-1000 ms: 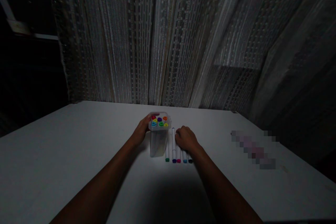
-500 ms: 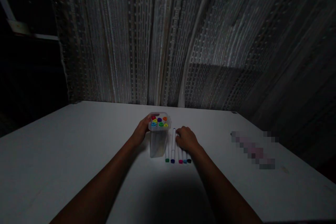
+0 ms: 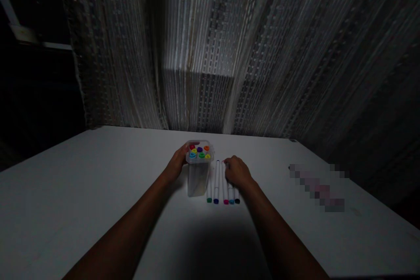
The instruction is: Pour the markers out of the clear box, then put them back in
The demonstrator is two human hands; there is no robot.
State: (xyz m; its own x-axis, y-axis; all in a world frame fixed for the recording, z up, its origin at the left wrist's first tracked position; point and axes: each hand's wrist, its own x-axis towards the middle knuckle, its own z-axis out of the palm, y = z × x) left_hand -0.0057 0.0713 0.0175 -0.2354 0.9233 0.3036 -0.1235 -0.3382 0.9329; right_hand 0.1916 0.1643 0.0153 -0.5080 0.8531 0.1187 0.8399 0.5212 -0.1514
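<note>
Right hand (image 3: 238, 171) shifted to a pink-capped marker (image 3: 225, 188), grip unclear; left hand (image 3: 177, 162) grasps a clear plastic tub (image 3: 198, 180), which could topple if knocked.

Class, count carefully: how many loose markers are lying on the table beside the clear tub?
5. To the right of the clear tub, left to right: green-capped, navy-capped, pink-capped, teal-capped, dark-capped. The right hand covers some upper ends, so another could be hidden.
</note>
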